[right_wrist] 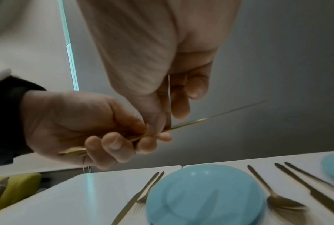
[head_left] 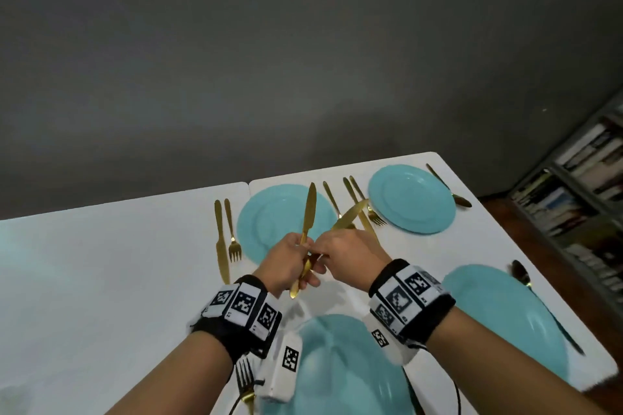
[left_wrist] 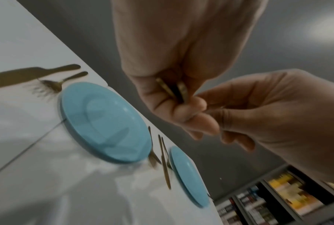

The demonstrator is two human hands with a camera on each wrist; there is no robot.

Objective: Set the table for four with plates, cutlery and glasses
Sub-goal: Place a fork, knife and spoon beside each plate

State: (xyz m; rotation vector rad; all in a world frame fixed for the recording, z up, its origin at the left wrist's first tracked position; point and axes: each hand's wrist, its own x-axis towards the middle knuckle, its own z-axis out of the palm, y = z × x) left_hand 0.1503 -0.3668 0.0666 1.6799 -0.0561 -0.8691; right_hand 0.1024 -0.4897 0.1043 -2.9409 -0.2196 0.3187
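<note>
Above the white table [head_left: 118, 263] my left hand [head_left: 293, 256] grips a gold knife [head_left: 309, 209], blade pointing up and away. My right hand [head_left: 340, 249] pinches a second gold knife [head_left: 349, 216] whose blade slants up to the right. The hands meet over the far left turquoise plate [head_left: 269, 229]. In the left wrist view two gold handles [left_wrist: 178, 89] sit side by side inside the left hand [left_wrist: 172, 109]. The right wrist view shows the right hand [right_wrist: 174, 99] touching the left hand [right_wrist: 85, 129] at the knife [right_wrist: 183, 125].
Three more turquoise plates lie far right [head_left: 411, 199], near right [head_left: 505, 320] and under my wrists [head_left: 347, 364]. Gold knife and fork [head_left: 220, 239] lie left of the far plate, more cutlery [head_left: 360, 209] between the far plates, a fork [head_left: 244, 377] near me. A bookshelf [head_left: 580, 195] stands right.
</note>
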